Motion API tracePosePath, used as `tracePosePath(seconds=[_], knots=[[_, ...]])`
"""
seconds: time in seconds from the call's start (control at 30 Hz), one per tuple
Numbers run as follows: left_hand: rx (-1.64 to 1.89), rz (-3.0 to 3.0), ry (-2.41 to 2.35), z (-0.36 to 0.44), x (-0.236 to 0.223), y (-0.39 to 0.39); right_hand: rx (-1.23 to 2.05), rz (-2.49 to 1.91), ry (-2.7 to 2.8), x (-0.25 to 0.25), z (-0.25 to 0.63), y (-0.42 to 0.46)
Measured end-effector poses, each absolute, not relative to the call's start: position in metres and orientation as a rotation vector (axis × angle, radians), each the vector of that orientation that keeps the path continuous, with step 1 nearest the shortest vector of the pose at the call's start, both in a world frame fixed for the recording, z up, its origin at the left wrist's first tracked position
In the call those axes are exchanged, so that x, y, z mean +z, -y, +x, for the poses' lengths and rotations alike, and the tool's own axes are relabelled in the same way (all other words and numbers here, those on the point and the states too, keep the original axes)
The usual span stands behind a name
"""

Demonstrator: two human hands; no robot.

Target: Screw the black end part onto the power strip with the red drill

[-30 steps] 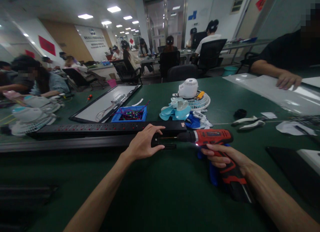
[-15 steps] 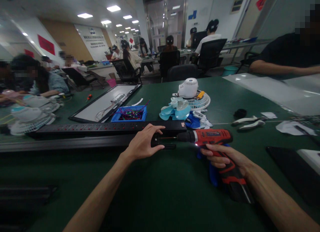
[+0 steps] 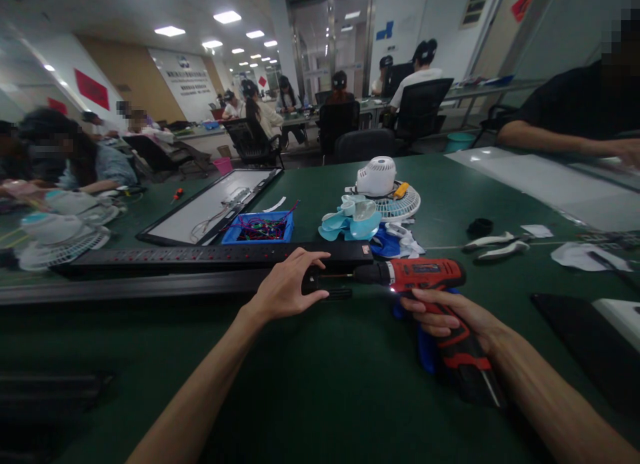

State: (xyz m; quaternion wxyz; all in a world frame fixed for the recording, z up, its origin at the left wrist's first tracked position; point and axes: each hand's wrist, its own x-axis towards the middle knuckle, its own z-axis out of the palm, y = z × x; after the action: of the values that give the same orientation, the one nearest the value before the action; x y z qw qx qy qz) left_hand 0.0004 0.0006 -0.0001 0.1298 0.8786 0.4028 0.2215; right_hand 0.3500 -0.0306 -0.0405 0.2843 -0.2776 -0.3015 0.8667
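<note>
My left hand (image 3: 284, 288) is wrapped around the right end of a long black bar (image 3: 150, 285), thumb below and fingers above. My right hand (image 3: 463, 314) grips a red and black cordless drill (image 3: 433, 273) by its handle. A long thin bit (image 3: 337, 275) runs level from the chuck to the bar's end, between my left thumb and fingers. The exact contact at its tip is too small to make out. Behind the bar lies a long black power strip (image 3: 210, 253) with a row of red marks.
A blue tray (image 3: 230, 236) of wires, light-blue fan blades (image 3: 353, 221) and a white fan (image 3: 377, 177) stand behind. Pliers (image 3: 500, 246) lie right, near a dark flat panel (image 3: 580, 331). More black bars (image 3: 50, 387) lie at left. People sit around the green table (image 3: 320, 384).
The hand of the person at the far right has shifted over the clear sheet. My hands, the drill and the bar look almost unmoved.
</note>
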Motion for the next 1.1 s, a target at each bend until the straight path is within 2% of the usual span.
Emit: tracePosePath(seconds=[0.23,0.47,0.93,1.1], knots=[[0.597,2.628,-1.237,-0.001,-0.009,-0.002,2.26,-0.751,0.811,-0.042,0.35,0.03],[0.514,2.609,-1.571,0.001,-0.019,-0.002,2.211,-0.818,0.799,-0.035,0.346,0.033],[0.561,2.656,-1.436,-0.002,-0.018,0.006,2.156,-0.887,0.843,-0.029,0.344,0.047],[0.477,2.671,-1.458,0.0,-0.02,0.0,2.172,-0.901,0.817,-0.036,0.345,0.041]])
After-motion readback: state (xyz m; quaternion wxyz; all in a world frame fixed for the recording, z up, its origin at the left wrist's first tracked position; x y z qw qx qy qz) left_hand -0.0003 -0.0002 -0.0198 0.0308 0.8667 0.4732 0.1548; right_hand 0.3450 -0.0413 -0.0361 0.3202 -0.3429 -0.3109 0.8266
